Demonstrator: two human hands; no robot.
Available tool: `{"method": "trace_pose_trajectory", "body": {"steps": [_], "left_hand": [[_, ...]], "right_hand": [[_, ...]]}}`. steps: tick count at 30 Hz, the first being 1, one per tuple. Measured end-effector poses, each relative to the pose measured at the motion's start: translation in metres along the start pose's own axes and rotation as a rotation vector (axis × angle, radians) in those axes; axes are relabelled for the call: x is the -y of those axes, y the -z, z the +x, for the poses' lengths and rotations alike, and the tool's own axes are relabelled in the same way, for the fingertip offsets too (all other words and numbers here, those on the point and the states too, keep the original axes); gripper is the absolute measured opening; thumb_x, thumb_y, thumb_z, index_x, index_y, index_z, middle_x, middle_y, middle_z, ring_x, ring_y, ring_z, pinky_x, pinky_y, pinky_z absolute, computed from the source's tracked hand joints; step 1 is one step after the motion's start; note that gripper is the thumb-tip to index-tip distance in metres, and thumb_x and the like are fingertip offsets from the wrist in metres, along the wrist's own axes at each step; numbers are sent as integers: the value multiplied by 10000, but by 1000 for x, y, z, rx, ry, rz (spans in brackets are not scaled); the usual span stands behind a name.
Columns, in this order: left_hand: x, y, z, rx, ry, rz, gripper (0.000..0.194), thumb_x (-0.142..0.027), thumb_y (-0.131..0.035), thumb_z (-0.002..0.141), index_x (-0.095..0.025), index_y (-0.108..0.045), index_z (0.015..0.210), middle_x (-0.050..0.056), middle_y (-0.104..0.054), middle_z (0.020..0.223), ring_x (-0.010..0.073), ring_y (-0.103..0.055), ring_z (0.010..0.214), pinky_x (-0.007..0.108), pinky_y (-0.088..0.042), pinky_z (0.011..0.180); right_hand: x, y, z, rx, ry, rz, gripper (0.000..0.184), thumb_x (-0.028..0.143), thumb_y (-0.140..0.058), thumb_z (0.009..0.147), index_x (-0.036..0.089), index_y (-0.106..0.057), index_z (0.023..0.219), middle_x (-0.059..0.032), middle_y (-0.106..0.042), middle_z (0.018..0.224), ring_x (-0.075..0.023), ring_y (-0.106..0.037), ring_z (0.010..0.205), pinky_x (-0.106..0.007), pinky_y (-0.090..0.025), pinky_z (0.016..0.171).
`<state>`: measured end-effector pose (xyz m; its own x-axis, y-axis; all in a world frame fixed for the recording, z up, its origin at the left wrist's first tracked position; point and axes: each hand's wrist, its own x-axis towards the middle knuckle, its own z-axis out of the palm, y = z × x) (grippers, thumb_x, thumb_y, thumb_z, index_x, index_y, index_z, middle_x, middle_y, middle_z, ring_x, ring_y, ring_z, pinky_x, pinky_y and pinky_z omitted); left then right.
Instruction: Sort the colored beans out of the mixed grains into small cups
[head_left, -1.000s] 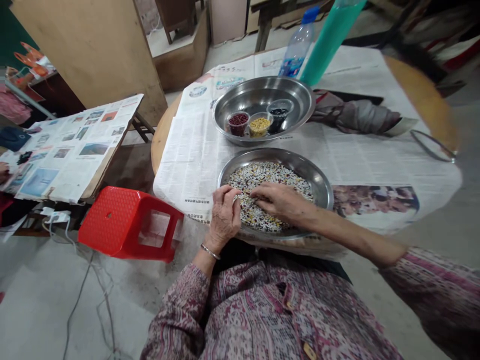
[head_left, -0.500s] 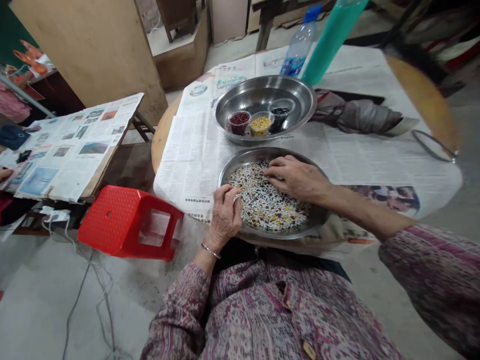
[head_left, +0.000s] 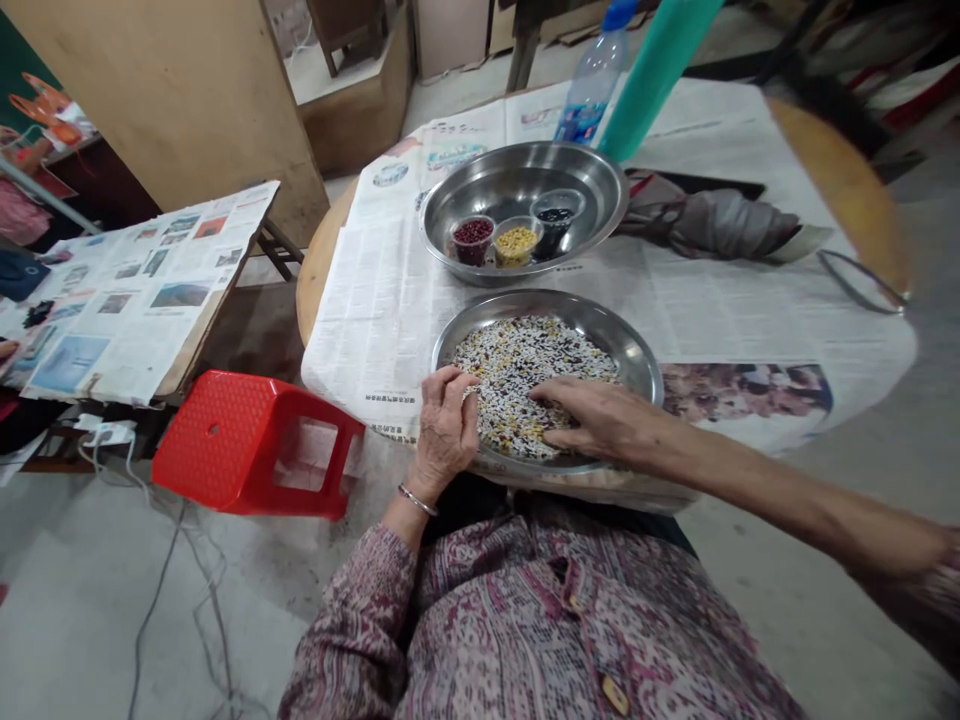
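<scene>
A steel pan (head_left: 637, 355) holding a flat layer of mixed beans (head_left: 525, 365) sits at the near edge of the newspaper-covered round table (head_left: 750, 320). My left hand (head_left: 444, 432) grips the pan's left rim, fingers curled over it. My right hand (head_left: 592, 420) lies on the beans at the near right of the pan, fingers stretched toward the left. Behind it stands a second steel pan (head_left: 592, 190) with three small cups: red beans (head_left: 472, 238), yellow beans (head_left: 515, 243) and black beans (head_left: 556, 222).
A plastic water bottle (head_left: 589, 95) and a green cylinder (head_left: 649, 75) stand at the table's far side, with a folded grey umbrella (head_left: 712, 225) to the right. A red plastic stool (head_left: 247, 440) and a paper-covered side table (head_left: 127, 290) stand on the left.
My right hand went from the near middle of the beans up to the far side, then came back to the near right. The left hand stayed on the rim.
</scene>
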<state>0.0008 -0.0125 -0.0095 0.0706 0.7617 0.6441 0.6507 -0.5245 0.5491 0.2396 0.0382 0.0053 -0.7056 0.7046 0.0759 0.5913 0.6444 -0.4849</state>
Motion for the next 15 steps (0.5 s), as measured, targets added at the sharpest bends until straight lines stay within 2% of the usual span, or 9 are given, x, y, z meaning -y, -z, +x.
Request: {"method": "trace_pose_trajectory", "body": {"steps": [4, 6, 8, 12, 15], "left_hand": [[1, -1, -1, 11, 15, 6, 219, -248, -413, 1094, -192, -577, 1227, 111, -559, 1206, 228, -554, 1169, 445, -505, 1063], [1, -1, -1, 7, 13, 11, 218, -243, -409, 1094, -189, -577, 1222, 113, -560, 1207, 228, -556, 1174, 445, -503, 1066], [1, -1, -1, 2, 4, 15, 213, -233, -410, 1093, -186, -576, 1219, 115, -561, 1204, 227, -556, 1170, 437, -504, 1062], [1, -1, -1, 1, -4, 9, 209, -228, -414, 1091, -185, -576, 1216, 117, -563, 1198, 226, -556, 1162, 436, -502, 1061], [1, -1, -1, 6, 11, 6, 214, -239, -410, 1093, -186, -579, 1212, 118, -560, 1196, 229, -558, 1161, 447, -500, 1066]], "right_hand": [[17, -3, 36, -47, -147, 161, 193, 248, -560, 833, 217, -706, 955, -41, -744, 823, -211, -679, 730, -343, -526, 701], [22, 0, 51, -80, -194, 227, 210, 273, -566, 847, 208, -722, 972, -32, -743, 806, -198, -668, 705, -332, -517, 683], [21, 5, 63, -133, -167, 223, 236, 300, -581, 870, 209, -736, 1023, -56, -765, 916, -213, -691, 795, -347, -533, 743], [3, 13, 77, -214, -131, -14, 288, 310, -521, 946, 215, -757, 1083, -128, -735, 1183, -283, -656, 1069, -425, -522, 909], [-12, 11, 82, -199, -144, -122, 388, 375, -449, 1004, 171, -744, 1151, -197, -703, 1206, -336, -603, 1115, -482, -509, 904]]}}
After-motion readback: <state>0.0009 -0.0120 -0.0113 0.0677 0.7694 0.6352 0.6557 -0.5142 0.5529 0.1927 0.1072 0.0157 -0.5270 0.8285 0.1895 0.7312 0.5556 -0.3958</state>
